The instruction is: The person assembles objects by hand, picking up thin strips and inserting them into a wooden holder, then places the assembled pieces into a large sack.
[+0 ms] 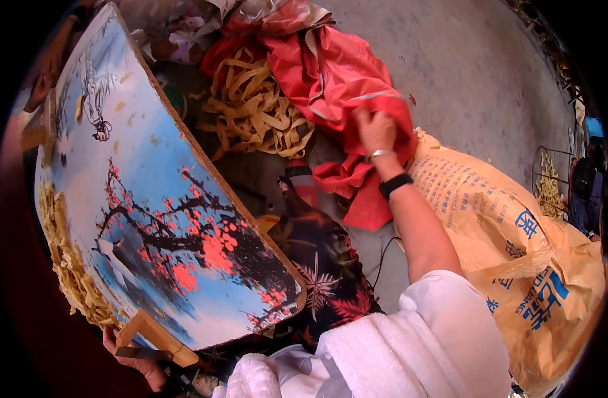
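My right hand (377, 132), with a bracelet and a black wristband, is closed on a red plastic sack (343, 79) on the floor side; its fingers blur slightly. Beside the sack's opening lies a heap of flat yellowish strips (257, 109). At the lower left, my left hand (141, 368) has its fingers around an angular wooden piece with a dark strip (159, 338), at the near corner of a board (151, 132). That board is painted with pink blossoms and a blue sky. Part of the left hand is hidden by the wooden piece.
More pale strips (71, 272) are piled along the board's left edge. Another person's hand (40, 93) is near a second wooden piece (48, 129). A large yellow-orange sack (509, 225) lies at my right. My patterned trouser leg (324, 265) is beside the board.
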Motion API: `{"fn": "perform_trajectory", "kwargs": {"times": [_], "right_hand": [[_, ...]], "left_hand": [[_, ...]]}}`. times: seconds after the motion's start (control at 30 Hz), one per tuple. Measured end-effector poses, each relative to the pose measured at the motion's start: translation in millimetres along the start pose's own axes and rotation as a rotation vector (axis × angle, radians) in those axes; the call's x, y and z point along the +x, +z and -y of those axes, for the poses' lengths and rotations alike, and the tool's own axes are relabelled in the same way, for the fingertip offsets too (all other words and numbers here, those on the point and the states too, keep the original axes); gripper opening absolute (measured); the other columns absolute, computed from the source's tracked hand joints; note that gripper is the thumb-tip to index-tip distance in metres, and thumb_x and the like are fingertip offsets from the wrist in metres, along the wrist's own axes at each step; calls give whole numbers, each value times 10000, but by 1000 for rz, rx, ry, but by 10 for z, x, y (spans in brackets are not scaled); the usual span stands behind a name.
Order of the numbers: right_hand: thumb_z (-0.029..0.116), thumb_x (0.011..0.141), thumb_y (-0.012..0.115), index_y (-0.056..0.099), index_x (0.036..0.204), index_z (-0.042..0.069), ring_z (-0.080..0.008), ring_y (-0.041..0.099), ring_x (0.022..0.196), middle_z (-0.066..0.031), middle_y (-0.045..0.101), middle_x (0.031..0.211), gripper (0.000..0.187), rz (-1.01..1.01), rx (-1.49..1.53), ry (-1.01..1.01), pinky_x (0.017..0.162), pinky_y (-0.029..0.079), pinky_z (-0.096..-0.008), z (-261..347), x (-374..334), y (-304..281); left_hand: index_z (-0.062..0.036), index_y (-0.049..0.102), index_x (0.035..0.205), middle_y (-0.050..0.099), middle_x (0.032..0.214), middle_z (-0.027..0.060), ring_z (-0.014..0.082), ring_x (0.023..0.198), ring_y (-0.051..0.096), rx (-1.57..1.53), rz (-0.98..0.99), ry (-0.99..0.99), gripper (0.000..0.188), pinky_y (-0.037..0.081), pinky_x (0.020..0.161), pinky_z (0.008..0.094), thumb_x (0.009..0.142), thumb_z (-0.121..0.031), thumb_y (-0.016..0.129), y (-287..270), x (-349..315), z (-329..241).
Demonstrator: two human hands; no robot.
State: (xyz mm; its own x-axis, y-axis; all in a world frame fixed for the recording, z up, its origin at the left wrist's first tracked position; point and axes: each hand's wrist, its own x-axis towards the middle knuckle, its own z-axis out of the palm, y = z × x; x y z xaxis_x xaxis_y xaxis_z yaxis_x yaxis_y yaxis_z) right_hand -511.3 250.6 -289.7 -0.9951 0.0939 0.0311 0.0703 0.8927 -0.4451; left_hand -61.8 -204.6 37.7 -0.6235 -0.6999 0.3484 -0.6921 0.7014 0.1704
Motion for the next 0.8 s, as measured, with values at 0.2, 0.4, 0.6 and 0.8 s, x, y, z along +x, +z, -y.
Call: {"fn": "perform_trajectory", "kwargs": {"times": [0.2,0.4,0.6,0.8], "right_hand": [[343,818,617,481,1361,155,-378,412,1316,-183,478,1392,590,157,-393,-671,1103,310,-493,-294,-876,611],[289,855,556,587,1228,57,-358,484,1250,-218,559,1287,440,130,-44,-321,1070,363,-440,-990,-412,847],[61,717,544,629,939,-13,-355,629,792,-184,674,909,249,232,-106,87,743,513,-406,-780,423,-750],[152,931,493,525,1278,31,-224,577,1124,-108,587,1257,369,286,1495,338,994,459,-344,-1023,887,-1383]], "left_hand": [[30,469,1292,555,1222,155,256,1086,574,2,25,-3,368,456,961,350,971,-144,506,-8,-10,240],[33,468,1291,561,1212,146,243,1068,577,-27,45,-17,362,467,945,337,963,-106,527,65,55,78],[39,491,1271,576,1183,134,217,1032,586,-124,21,-41,353,472,922,321,958,-111,552,43,-6,-80],[23,482,1296,575,1202,137,225,1055,588,-150,20,-97,385,471,934,312,943,-113,550,53,-11,-32]]}}
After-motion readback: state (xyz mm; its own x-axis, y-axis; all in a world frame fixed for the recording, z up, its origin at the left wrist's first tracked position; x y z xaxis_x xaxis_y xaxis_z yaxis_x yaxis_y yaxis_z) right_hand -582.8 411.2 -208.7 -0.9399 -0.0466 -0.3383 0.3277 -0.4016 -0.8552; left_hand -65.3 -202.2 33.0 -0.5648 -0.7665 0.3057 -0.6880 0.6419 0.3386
